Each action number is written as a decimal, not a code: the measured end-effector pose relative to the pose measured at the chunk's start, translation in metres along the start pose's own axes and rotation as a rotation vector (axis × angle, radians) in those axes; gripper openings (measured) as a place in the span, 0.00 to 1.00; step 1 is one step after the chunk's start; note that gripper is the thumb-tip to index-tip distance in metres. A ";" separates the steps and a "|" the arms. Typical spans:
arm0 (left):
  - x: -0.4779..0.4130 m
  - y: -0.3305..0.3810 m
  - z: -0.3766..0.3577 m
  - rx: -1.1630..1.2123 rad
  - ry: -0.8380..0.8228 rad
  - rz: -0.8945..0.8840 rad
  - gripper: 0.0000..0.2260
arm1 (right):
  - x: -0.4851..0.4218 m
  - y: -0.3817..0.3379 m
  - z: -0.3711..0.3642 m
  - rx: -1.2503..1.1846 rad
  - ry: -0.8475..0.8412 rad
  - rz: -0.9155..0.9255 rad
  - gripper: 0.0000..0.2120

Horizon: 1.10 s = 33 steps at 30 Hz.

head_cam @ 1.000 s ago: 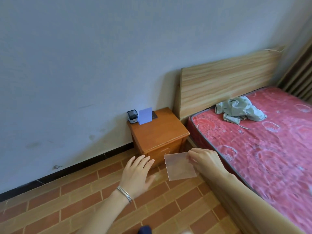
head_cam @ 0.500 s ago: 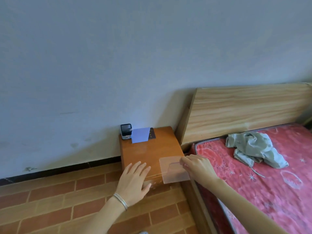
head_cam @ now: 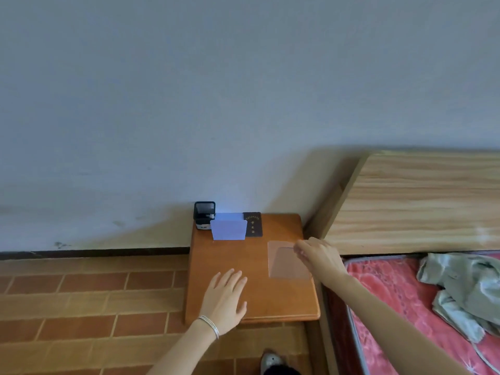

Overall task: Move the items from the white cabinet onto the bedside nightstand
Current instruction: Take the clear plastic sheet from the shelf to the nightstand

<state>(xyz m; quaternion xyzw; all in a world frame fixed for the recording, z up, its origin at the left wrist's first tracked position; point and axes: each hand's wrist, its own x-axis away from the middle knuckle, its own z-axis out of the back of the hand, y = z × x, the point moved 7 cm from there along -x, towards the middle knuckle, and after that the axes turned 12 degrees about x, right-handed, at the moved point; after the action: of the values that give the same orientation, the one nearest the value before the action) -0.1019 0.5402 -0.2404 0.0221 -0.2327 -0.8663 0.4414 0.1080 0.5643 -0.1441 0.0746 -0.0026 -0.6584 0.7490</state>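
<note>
The orange-brown wooden nightstand [head_cam: 254, 301] stands against the wall beside the bed. My right hand [head_cam: 320, 257] pinches the right edge of a translucent square sheet [head_cam: 284, 262] held just over the nightstand's right side. My left hand [head_cam: 226, 299] hovers flat, fingers spread, over the front left of the top and holds nothing. At the back of the top stand a small black device [head_cam: 204, 215], a pale blue card [head_cam: 228, 229] leaning upright, and a dark booklet with gold lettering [head_cam: 253, 224].
A wooden headboard [head_cam: 416, 201] and a bed with a red patterned mattress [head_cam: 384, 301] lie to the right, with a crumpled grey-green cloth [head_cam: 465, 290] on it. Brick-pattern floor [head_cam: 81, 307] spreads left. A shoe [head_cam: 272, 361] shows at the bottom edge.
I have stepped closer, so the nightstand now sits right below me. Both hands moved forward over its top, and the translucent sheet went from in front of it to above its right side.
</note>
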 end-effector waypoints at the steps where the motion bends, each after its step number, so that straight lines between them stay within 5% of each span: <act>1: -0.014 -0.003 -0.010 0.000 0.001 0.019 0.24 | -0.011 0.010 -0.015 -0.007 0.011 0.014 0.16; 8: -0.091 -0.040 -0.100 0.009 -0.044 0.133 0.25 | -0.073 0.058 -0.118 -0.060 0.036 0.011 0.13; 15: -0.141 -0.083 -0.184 -0.026 -0.340 0.259 0.40 | -0.114 0.074 -0.192 -0.108 0.050 0.111 0.09; 33: -0.171 -0.108 -0.206 -0.010 -0.311 0.310 0.47 | -0.142 0.073 -0.204 -0.282 0.158 0.141 0.08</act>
<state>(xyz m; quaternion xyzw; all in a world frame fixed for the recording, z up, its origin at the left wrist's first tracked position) -0.0288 0.6483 -0.4978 -0.1501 -0.2945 -0.7822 0.5282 0.1824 0.7356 -0.3238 0.0202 0.1433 -0.5902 0.7942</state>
